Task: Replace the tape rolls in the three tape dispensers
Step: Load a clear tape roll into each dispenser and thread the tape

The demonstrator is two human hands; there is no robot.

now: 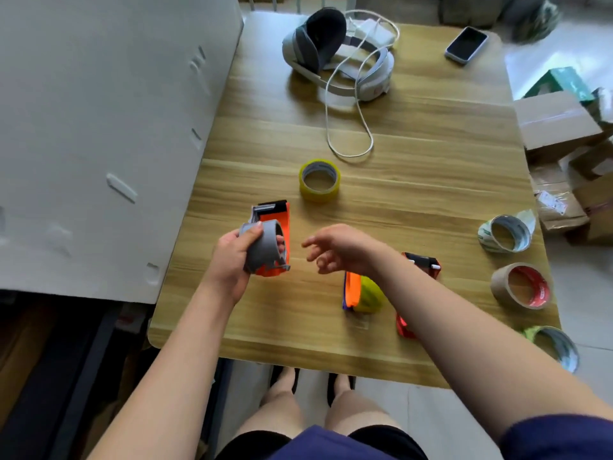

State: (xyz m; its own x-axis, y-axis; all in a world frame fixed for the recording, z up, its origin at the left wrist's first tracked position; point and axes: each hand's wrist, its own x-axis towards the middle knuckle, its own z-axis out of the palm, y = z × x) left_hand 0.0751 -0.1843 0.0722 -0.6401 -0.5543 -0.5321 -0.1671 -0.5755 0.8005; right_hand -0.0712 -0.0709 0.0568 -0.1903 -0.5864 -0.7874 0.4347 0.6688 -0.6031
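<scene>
An orange tape dispenser (275, 237) with a grey hub sits in the left hand (232, 257), lifted just above the wooden surface (414, 180) near its left edge. The left fingers (253, 232) wrap around the grey hub, thumb on top, gripping the dispenser with its orange side plate facing right. The right hand (338, 249) hangs just to the right of it, apart from it, its fingers spread loosely and holding nothing.

Beyond the held dispenser, a yellowish tape roll (319, 180) lies flat on the surface. Under the right forearm, a second dispenser (360, 293) stands with an orange plate and a yellow-green roll in it. A third, red dispenser (423, 260) lies partly hidden by the same forearm.

Along the right edge of the surface sit three rolls: a white-and-green roll (506, 234) farthest away, a brown roll with a red inner lining (520, 286) in the middle, and a greenish roll (555, 346) at the near corner.

At the far end lie a grey and white headset (335, 54) with a white cable (348, 134) looping toward the middle, and a phone (467, 44). Cardboard boxes (560, 124) stand on the floor to the right.
</scene>
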